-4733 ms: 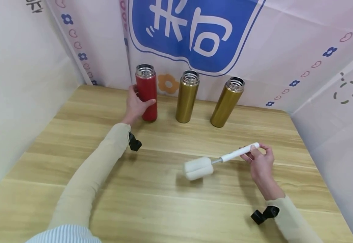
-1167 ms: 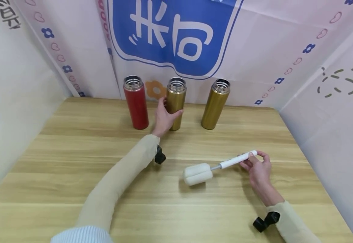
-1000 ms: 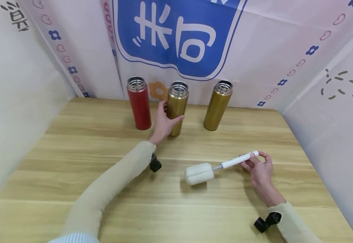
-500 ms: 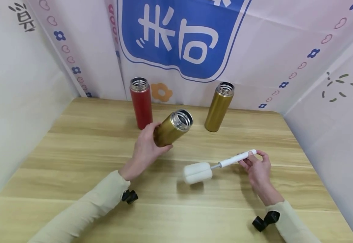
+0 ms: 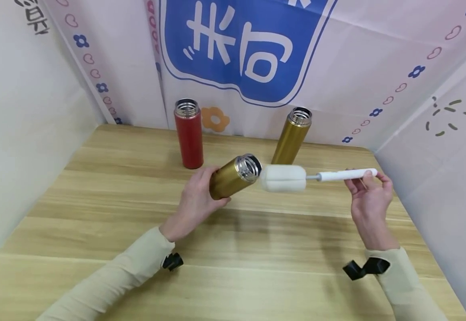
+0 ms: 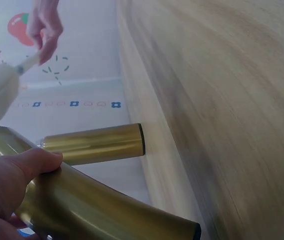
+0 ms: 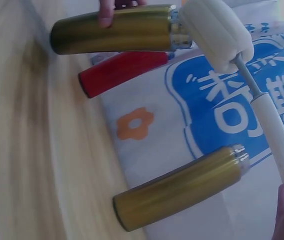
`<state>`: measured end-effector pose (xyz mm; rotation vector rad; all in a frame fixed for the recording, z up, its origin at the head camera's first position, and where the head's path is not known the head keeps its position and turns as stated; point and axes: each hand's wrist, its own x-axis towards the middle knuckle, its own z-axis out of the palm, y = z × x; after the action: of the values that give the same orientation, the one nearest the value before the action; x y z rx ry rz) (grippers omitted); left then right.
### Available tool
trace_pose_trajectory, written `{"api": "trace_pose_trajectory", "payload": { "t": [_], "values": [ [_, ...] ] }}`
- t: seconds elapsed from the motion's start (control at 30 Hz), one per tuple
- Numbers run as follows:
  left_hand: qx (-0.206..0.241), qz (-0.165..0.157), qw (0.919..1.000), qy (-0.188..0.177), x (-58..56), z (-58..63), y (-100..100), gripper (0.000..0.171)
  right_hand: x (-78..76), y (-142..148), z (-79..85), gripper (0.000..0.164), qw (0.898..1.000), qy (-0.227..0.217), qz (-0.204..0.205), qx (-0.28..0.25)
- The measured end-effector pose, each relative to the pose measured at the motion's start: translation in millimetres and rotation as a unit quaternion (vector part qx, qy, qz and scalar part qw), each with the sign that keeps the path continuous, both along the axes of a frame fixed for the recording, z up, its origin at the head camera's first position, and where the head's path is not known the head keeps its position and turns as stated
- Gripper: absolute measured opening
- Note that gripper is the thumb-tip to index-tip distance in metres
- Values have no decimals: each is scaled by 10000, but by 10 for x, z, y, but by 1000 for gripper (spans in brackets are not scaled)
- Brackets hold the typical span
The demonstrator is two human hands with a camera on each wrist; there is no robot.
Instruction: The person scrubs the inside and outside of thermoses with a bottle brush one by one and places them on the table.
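Note:
My left hand [image 5: 197, 198] grips a gold vacuum flask [image 5: 230, 179] above the table, tilted with its uncapped mouth toward the right. In the left wrist view, the thumb lies across this flask [image 6: 92, 205]. Between thumb and fingers, my right hand [image 5: 371, 200] pinches the white handle of a sponge bottle brush [image 5: 284, 178], held nearly level. The white sponge head is right at the flask's mouth; whether they touch I cannot tell. The right wrist view shows the brush's handle [image 7: 276, 132] and the held flask [image 7: 112, 32].
A red flask [image 5: 190, 140] stands uncapped at the back left of the wooden table [image 5: 233, 276]. Another gold flask [image 5: 291, 138], also uncapped, stands at the back right, its base partly behind the brush. A printed cloth [image 5: 337, 102] hangs behind them.
Earlier the left hand was on the red flask, then gripped the middle gold one. That flask has been lifted, brought nearer and tilted. The right hand has raised the brush to its mouth.

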<state>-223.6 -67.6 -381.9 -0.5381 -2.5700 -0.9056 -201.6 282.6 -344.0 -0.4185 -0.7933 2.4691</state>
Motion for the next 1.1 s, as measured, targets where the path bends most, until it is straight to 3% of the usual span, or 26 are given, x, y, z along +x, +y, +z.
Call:
{"api": "trace_pose_trajectory", "payload": {
  "t": [0.13,0.27,0.53,0.8,0.93,1.1],
  "values": [
    [-150,24,9998,90,0,-8,12,77,-47,-8,88,17,9993,115,-330,102],
    [-234,-17,9994,269,1,-9,18,76,-68,-56,127,20,9952,587,-687,376],
    [-488,-82,9976,481,15,-8,21,75,-81,-145,207,29,9732,1641,-1179,1094],
    [-733,-311,9939,757,42,0,36,77,-82,-178,223,30,9574,1842,-1501,1642],
    [-822,-373,9918,906,40,-1,57,78,-88,-198,230,29,9552,1880,-1563,1669],
    [-1013,-397,9907,817,43,34,91,77,-90,-220,249,30,9543,1886,-1563,1711]
  ]
}}
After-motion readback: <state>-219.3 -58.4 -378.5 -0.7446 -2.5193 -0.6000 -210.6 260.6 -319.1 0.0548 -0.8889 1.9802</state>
